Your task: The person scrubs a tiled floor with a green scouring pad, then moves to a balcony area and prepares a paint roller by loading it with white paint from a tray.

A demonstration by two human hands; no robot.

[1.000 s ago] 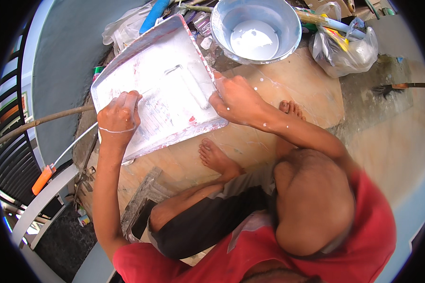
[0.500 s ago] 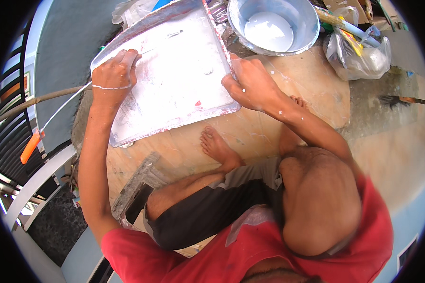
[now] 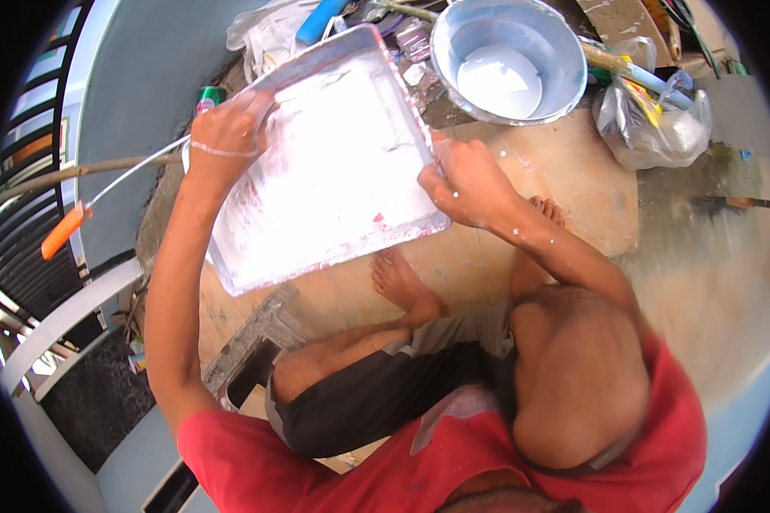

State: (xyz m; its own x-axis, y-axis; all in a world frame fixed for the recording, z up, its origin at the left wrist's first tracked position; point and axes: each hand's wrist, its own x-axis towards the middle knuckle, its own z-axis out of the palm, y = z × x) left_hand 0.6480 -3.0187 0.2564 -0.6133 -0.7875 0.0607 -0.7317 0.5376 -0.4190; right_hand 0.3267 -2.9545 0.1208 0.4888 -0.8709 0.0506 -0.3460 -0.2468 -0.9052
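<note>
Both my hands hold a wide, shallow paint tray [image 3: 334, 179], coated inside with white paint and marked with red smears. My left hand [image 3: 231, 132] is closed over its far left corner, fingers curled to the inside. On the right side, my right hand [image 3: 470, 184] grips the rim, its thumb toward me. The tray hangs tilted above the floor, over my left foot. A paint roller frame with an orange handle [image 3: 64, 232] sticks out to the left; its wire runs behind my left hand, so its roller end is hidden. White paint specks dot my right forearm.
Beyond the tray stands a blue-grey basin [image 3: 509, 64] with white liquid. A clear plastic bag [image 3: 650, 124] lies to its right, and a green can [image 3: 210, 98] to the left. A stick [image 3: 77, 173] and black railing [image 3: 34, 197] are at far left. A brush [image 3: 749, 203] lies at right.
The tray has moved slightly toward me and to the right, with both hands still on it. The green can behind its far left corner now shows.
</note>
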